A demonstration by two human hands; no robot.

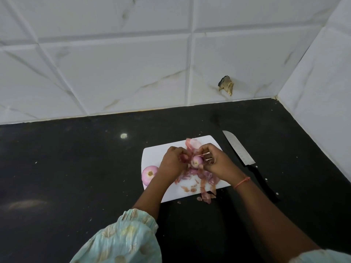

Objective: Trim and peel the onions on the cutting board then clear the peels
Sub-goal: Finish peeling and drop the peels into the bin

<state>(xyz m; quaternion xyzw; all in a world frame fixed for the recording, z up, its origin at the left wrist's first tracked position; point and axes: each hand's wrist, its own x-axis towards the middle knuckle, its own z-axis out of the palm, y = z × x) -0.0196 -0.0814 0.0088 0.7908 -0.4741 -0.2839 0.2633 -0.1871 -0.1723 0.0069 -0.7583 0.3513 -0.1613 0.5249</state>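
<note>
Small onion (195, 161) held up over the middle of the white cutting board (161, 151), pale pink, mostly peeled, cut end w/ pale core facing the camera. Second onion (149, 173) sits on the board at its left edge, bigger, peeled, pink-white, trimmed end w/ brownish core turned up. Loose peels (197, 180), thin, pink-red, scattered over the board's near-right part under the held onion; a few spill over the near edge onto the surface. Another clump of peels (192, 144) by the board's far edge, partly hidden
</note>
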